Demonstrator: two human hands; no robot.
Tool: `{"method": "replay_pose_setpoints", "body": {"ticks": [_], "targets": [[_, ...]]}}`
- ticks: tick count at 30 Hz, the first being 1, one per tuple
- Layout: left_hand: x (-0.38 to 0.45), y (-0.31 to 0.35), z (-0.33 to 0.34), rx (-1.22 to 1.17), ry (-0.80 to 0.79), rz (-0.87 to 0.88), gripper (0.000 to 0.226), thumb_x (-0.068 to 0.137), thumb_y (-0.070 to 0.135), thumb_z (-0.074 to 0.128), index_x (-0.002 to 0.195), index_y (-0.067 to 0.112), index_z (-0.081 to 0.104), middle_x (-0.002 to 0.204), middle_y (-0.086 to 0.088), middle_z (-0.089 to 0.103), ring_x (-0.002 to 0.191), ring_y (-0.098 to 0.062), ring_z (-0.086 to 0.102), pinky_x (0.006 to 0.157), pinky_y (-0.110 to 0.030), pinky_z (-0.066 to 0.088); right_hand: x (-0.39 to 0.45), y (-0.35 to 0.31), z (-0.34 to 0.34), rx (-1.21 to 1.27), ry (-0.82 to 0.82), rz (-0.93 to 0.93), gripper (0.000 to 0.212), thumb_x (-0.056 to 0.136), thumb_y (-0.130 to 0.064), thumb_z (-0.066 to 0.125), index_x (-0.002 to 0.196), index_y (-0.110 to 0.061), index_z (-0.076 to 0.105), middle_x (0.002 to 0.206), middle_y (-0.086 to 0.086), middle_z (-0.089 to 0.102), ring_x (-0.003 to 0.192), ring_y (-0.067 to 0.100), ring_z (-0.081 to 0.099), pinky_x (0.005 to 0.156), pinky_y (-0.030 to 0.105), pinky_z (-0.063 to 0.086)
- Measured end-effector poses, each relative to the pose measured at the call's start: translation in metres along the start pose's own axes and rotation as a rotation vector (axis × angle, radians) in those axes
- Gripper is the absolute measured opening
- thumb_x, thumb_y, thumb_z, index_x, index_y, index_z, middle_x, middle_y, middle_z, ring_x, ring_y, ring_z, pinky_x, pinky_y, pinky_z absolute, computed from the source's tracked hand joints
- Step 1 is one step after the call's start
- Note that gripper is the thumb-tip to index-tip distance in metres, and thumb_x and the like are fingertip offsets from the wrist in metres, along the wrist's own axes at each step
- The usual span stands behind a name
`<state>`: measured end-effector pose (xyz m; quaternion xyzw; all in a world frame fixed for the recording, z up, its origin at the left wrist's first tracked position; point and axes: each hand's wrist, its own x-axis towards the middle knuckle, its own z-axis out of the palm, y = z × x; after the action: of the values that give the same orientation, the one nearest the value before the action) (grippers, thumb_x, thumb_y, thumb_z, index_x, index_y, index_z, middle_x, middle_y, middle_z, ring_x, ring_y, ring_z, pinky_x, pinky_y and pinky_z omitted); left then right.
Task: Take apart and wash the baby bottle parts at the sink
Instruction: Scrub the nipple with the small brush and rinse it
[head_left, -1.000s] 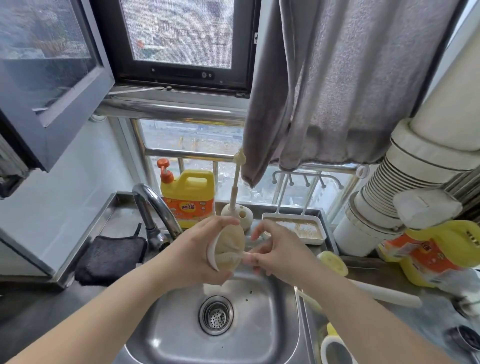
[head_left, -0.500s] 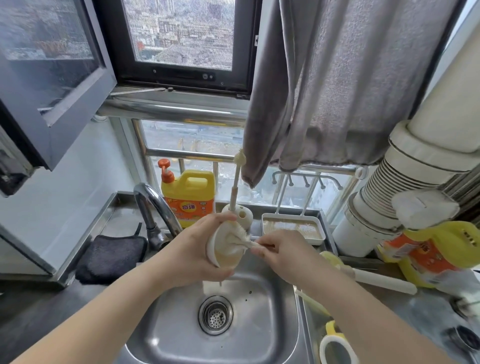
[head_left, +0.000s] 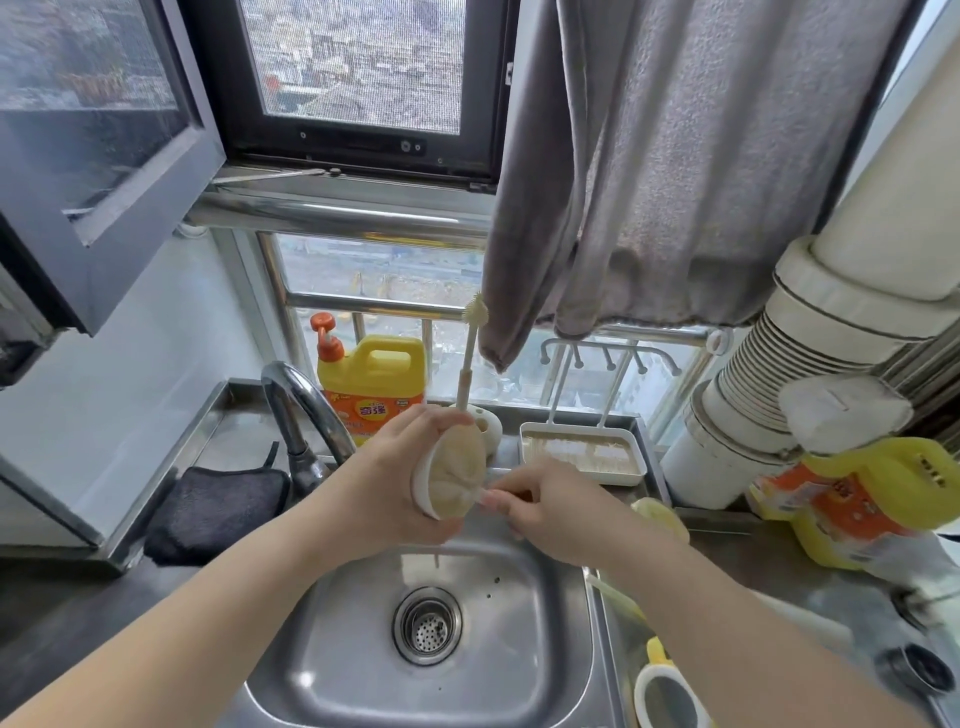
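**Bottle part held over kitchen sink**

Hands meet above a steel sink (head_left: 550, 587), the landmark of this narrow window corner. The left hand (head_left: 400, 488) curls its fingers around a pale, dome-shaped bottle part with a white rim (head_left: 454, 475), holding it on its side directly over the basin. The right hand (head_left: 556, 506) pinches something thin and pale at the part's opening; what it grips is too blurred to name. Below both hands, the drain strainer (head_left: 427, 625) sits at the middle of the basin. A curved tap (head_left: 301, 405) rises at the sink's back left corner, with a dark cloth (head_left: 218, 506) lying to its left. Behind the sink, on the ledge, stand a yellow detergent jug with an orange pump (head_left: 374, 387), a slim brush upright in a round holder (head_left: 470, 358) and a white drying tray (head_left: 584, 457). A grey towel (head_left: 675, 171) hangs over the ledge. Right of the sink, a second yellow jug (head_left: 857, 506) lies on the counter.
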<state>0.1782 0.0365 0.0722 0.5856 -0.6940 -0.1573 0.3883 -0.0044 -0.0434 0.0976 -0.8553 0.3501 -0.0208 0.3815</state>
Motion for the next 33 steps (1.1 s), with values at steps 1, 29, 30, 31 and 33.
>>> {"method": "replay_pose_setpoints", "body": {"ticks": [1, 29, 30, 31, 33], "targets": [[0.000, -0.001, 0.000, 0.015, 0.018, 0.028, 0.075, 0.060, 0.042, 0.078, 0.125, 0.041, 0.041, 0.124, 0.025, 0.044, 0.116, 0.007, 0.044, 0.090, -0.004, 0.036, -0.001, 0.001, 0.000, 0.083, -0.062, 0.032, 0.035, 0.096, -0.037, 0.051, 0.078, -0.011, 0.066, 0.056, -0.002, 0.047, 0.056, 0.017, 0.037, 0.056, 0.029, 0.030], [-0.002, -0.017, 0.005, 0.132, 0.068, 0.125, 0.074, 0.062, 0.041, 0.072, 0.129, 0.034, 0.041, 0.127, 0.010, 0.046, 0.115, -0.014, 0.049, 0.090, -0.025, 0.044, 0.003, -0.001, -0.004, -0.372, 0.236, -0.021, 0.026, 0.098, -0.037, 0.046, 0.079, -0.027, 0.061, 0.074, -0.006, 0.054, 0.076, 0.020, 0.053, 0.065, 0.033, 0.042], [0.000, -0.017, 0.003, 0.138, 0.066, 0.134, 0.073, 0.062, 0.042, 0.072, 0.128, 0.033, 0.041, 0.126, 0.011, 0.046, 0.114, -0.012, 0.048, 0.090, -0.020, 0.041, 0.003, -0.001, -0.001, -0.366, 0.233, -0.034, 0.027, 0.098, -0.036, 0.045, 0.075, -0.027, 0.057, 0.074, -0.003, 0.055, 0.076, 0.022, 0.053, 0.065, 0.034, 0.042], [0.001, -0.016, 0.001, 0.150, 0.058, 0.141, 0.073, 0.063, 0.042, 0.072, 0.129, 0.033, 0.041, 0.126, 0.011, 0.045, 0.115, -0.010, 0.047, 0.090, -0.017, 0.040, 0.003, 0.001, 0.002, -0.297, 0.210, -0.037, 0.028, 0.097, -0.034, 0.047, 0.073, -0.024, 0.056, 0.073, 0.002, 0.056, 0.073, 0.023, 0.053, 0.065, 0.035, 0.042], [0.002, -0.016, -0.003, 0.170, 0.044, 0.145, 0.072, 0.065, 0.043, 0.071, 0.130, 0.033, 0.041, 0.128, 0.010, 0.045, 0.116, -0.011, 0.046, 0.090, -0.019, 0.041, 0.002, -0.002, 0.006, -0.103, 0.105, -0.011, 0.030, 0.096, -0.031, 0.052, 0.076, -0.012, 0.063, 0.066, 0.009, 0.054, 0.062, 0.020, 0.047, 0.059, 0.033, 0.037]]}}
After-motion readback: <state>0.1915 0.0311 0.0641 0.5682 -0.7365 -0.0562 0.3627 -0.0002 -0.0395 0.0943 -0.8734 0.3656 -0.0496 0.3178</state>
